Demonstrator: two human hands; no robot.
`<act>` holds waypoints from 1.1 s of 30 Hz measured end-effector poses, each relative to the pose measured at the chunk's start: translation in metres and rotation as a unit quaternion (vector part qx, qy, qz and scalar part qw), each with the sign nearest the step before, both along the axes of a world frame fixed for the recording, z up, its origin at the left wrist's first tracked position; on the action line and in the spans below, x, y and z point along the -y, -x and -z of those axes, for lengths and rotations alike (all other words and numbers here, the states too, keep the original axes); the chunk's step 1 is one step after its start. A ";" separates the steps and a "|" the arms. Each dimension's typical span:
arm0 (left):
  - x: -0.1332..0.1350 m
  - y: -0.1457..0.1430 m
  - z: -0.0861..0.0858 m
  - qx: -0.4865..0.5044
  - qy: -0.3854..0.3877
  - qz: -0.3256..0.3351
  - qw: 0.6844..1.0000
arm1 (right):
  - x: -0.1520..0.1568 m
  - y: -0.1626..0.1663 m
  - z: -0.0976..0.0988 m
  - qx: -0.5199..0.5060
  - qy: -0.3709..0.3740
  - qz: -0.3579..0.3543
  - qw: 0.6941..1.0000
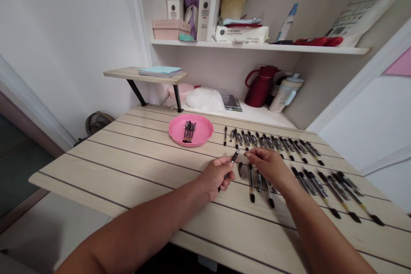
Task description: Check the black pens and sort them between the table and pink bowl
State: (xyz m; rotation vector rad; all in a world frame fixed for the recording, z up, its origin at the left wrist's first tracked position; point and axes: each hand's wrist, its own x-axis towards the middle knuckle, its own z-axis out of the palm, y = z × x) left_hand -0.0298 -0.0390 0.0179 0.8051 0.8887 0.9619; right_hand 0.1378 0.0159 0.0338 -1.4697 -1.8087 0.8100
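The left hand pinched a black pen; whether the right hand, fingers bunched near its tip, held anything was unclear. Leftward beyond the grip, a few pens lay, seemingly done, in a pink plate; rightward, many other pens seemed left.

Two hands, one held pen, one plate (pink)

Soft, fairly even indoor light brightens the white wall and slatted wooden tabletop, leaving a diffuse shadow beside the right forearm and darkness under the front edge, while wide-angle distortion stretches the printed bag and fine detail on the pens blurs.
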 end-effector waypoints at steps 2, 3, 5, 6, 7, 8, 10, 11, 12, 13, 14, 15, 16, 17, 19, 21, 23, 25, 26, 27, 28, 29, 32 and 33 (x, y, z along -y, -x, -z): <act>0.001 -0.001 0.000 0.003 -0.011 0.012 1.000 | 0.005 0.005 -0.005 -0.130 0.047 0.018 0.990; 0.002 -0.002 0.000 0.005 -0.018 0.019 1.000 | 0.008 0.008 -0.006 -0.177 0.065 0.027 0.982; 0.003 -0.003 0.001 0.009 -0.033 0.029 0.999 | 0.014 0.015 -0.008 -0.232 0.090 0.039 0.968; 0.003 -0.004 0.001 0.011 -0.038 0.032 0.999 | 0.016 0.019 -0.007 -0.249 0.102 0.043 0.962; 0.004 -0.005 0.001 0.010 -0.043 0.030 0.999 | 0.017 0.023 -0.006 -0.264 0.114 0.049 0.956; 0.004 -0.005 0.001 0.009 -0.045 0.026 0.999 | 0.018 0.026 -0.004 -0.280 0.125 0.054 0.950; 0.004 -0.006 0.002 0.003 -0.047 0.015 0.999 | 0.019 0.031 0.000 -0.308 0.135 0.061 0.940; 0.004 -0.006 0.002 0.000 -0.047 0.010 0.999 | 0.019 0.033 0.002 -0.321 0.132 0.063 0.936; 0.004 -0.006 0.002 -0.003 -0.049 0.007 0.999 | 0.019 0.034 0.005 -0.331 0.128 0.066 0.932; 0.004 -0.006 0.002 -0.006 -0.052 0.004 0.999 | 0.019 0.035 0.006 -0.341 0.122 0.069 0.929; 0.004 -0.007 0.002 -0.009 -0.055 0.002 0.998 | 0.018 0.035 0.008 -0.351 0.116 0.073 0.926; 0.004 -0.007 0.002 -0.011 -0.057 0.001 0.998 | 0.018 0.034 0.009 -0.360 0.110 0.076 0.923; 0.004 -0.007 0.003 -0.012 -0.058 0.000 0.998 | 0.018 0.034 0.009 -0.367 0.106 0.078 0.921; 0.004 -0.007 0.003 -0.011 -0.057 0.001 0.998 | 0.018 0.033 0.010 -0.373 0.103 0.076 0.919; 0.004 -0.007 0.004 -0.004 -0.052 0.006 0.999 | 0.018 0.032 0.009 -0.384 0.101 0.064 0.916; 0.004 -0.007 0.005 0.005 -0.048 0.011 0.999 | 0.018 0.031 0.008 -0.395 0.107 0.046 0.911; 0.003 -0.007 0.005 0.008 -0.043 0.011 0.999 | 0.019 0.031 0.006 -0.397 0.116 0.035 0.910; 0.003 -0.007 0.004 0.006 -0.039 0.012 0.999 | 0.019 0.030 0.005 -0.375 0.121 0.031 0.919; 0.003 -0.007 0.004 0.004 -0.037 0.013 0.999 | 0.019 0.029 0.004 -0.363 0.118 0.029 0.924; 0.002 -0.007 0.004 0.002 -0.036 0.014 0.999 | 0.019 0.028 0.004 -0.356 0.113 0.025 0.927; 0.002 -0.007 0.004 0.001 -0.035 0.014 0.999 | 0.018 0.028 0.004 -0.358 0.111 0.017 0.927; 0.002 -0.007 0.004 0.001 -0.035 0.013 0.999 | 0.018 0.027 0.003 -0.368 0.111 0.009 0.923; 0.002 -0.006 0.004 0.000 -0.035 0.012 0.999 | 0.018 0.024 0.003 -0.408 0.139 0.005 0.903; 0.002 -0.006 0.004 -0.001 -0.035 0.014 0.999 | 0.018 0.024 0.003 -0.405 0.149 0.010 0.902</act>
